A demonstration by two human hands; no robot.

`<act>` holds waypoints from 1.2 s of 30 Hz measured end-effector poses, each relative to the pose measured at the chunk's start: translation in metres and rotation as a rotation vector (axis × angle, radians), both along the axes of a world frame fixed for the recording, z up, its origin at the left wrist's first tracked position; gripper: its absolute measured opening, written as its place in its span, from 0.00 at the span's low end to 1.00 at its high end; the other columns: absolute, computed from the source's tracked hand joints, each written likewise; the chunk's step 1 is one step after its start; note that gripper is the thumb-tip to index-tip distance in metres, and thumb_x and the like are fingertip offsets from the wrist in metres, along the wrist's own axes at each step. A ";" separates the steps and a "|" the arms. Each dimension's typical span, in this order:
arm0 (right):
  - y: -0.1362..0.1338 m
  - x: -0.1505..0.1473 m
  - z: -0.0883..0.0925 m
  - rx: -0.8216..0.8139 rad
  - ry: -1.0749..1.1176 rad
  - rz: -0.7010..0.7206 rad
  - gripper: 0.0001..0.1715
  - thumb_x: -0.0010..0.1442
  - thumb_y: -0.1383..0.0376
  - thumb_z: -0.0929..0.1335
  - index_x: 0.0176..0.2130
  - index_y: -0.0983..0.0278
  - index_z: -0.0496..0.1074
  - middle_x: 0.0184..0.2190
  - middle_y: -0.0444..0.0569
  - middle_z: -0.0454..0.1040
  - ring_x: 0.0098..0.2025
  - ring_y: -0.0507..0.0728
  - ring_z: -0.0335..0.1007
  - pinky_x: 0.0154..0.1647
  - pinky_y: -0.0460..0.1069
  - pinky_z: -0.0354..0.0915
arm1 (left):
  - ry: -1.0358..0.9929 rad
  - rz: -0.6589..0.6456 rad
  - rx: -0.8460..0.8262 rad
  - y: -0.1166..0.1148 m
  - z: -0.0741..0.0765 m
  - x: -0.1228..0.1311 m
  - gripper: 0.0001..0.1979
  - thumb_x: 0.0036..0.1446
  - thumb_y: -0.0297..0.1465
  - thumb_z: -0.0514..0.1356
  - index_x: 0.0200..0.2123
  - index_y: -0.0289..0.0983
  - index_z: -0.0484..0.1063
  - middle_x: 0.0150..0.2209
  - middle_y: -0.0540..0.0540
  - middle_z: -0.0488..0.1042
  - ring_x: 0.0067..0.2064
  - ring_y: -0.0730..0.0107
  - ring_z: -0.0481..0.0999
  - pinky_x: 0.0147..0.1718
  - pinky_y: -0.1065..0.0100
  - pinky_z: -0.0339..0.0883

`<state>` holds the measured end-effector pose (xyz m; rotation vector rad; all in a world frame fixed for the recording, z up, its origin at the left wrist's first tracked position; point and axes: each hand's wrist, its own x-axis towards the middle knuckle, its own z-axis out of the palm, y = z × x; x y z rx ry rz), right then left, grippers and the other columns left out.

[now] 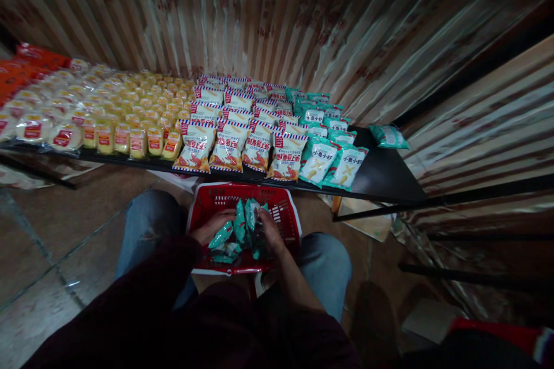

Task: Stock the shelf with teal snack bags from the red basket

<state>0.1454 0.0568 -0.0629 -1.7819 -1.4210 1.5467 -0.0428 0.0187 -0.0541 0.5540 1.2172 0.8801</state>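
Head view: glossy teal packets [239, 222] in a red basket [284, 200].
Bunched between its side edges, they are flanked by left hand [214, 226] and right hand [269, 229]; grip cannot be told.

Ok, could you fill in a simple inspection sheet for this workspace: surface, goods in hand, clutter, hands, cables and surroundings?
Surface: dark table bearing rows of green-and-white packets, red-and-white packets, yellow packaged items and, at far left, orange packages.
Goods in hand: green packets inside a red basket between the knees.
Clutter: one lone green packet lying apart at the table's right end.
Hands: left hand and right hand at the basket's packets; exact grip unclear.
Cables: nothing seen.
Surroundings: pleated backdrop, tiled floor, dim light.
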 end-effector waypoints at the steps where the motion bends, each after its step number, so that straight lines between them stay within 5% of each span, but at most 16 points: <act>1: 0.000 -0.001 0.001 0.008 0.007 0.002 0.35 0.63 0.46 0.52 0.58 0.62 0.59 0.52 0.54 0.72 0.49 0.57 0.72 0.44 0.50 0.69 | 0.002 -0.007 0.000 0.000 0.002 -0.002 0.28 0.41 0.37 0.66 0.47 0.32 0.72 0.43 0.41 0.78 0.42 0.59 0.77 0.44 0.61 0.68; 10: -0.003 -0.008 -0.003 0.027 -0.249 0.240 0.16 0.59 0.60 0.63 0.44 0.63 0.72 0.46 0.52 0.75 0.51 0.59 0.70 0.54 0.52 0.62 | 0.330 0.024 -0.111 -0.017 -0.015 -0.031 0.10 0.53 0.35 0.62 0.33 0.33 0.73 0.33 0.48 0.76 0.36 0.68 0.75 0.39 0.64 0.67; 14: -0.012 -0.008 0.000 -0.022 -0.345 0.427 0.25 0.55 0.57 0.68 0.50 0.63 0.68 0.48 0.52 0.75 0.50 0.58 0.71 0.51 0.49 0.63 | 0.378 -0.039 -0.139 -0.021 -0.020 -0.031 0.07 0.53 0.31 0.62 0.34 0.33 0.72 0.31 0.49 0.75 0.34 0.68 0.75 0.38 0.64 0.68; 18: -0.025 -0.013 0.002 -0.042 -0.461 0.492 0.31 0.47 0.55 0.73 0.48 0.66 0.70 0.48 0.60 0.74 0.52 0.66 0.69 0.51 0.56 0.62 | 0.337 -0.051 -0.077 -0.024 -0.016 -0.023 0.19 0.45 0.28 0.64 0.44 0.35 0.73 0.39 0.46 0.78 0.43 0.62 0.75 0.42 0.66 0.66; 24: -0.020 -0.016 0.003 0.003 -0.461 0.342 0.15 0.56 0.61 0.64 0.38 0.69 0.74 0.45 0.65 0.75 0.52 0.67 0.68 0.53 0.57 0.59 | 0.250 -0.015 0.022 -0.020 -0.007 -0.011 0.22 0.48 0.33 0.61 0.48 0.35 0.72 0.44 0.43 0.77 0.45 0.62 0.76 0.44 0.65 0.67; 31: -0.002 -0.012 -0.001 0.006 -0.086 0.023 0.27 0.59 0.48 0.58 0.36 0.66 0.72 0.33 0.51 0.76 0.37 0.59 0.73 0.40 0.53 0.69 | 0.482 0.120 0.049 -0.008 -0.009 -0.025 0.19 0.52 0.37 0.59 0.46 0.36 0.71 0.46 0.44 0.76 0.50 0.61 0.73 0.48 0.65 0.64; 36: -0.007 -0.023 0.004 -0.047 0.230 -0.102 0.27 0.58 0.46 0.61 0.44 0.63 0.69 0.36 0.51 0.77 0.38 0.56 0.75 0.39 0.53 0.72 | 0.769 -0.028 0.046 -0.022 0.003 -0.025 0.16 0.55 0.38 0.56 0.41 0.33 0.72 0.44 0.37 0.75 0.54 0.50 0.68 0.54 0.57 0.57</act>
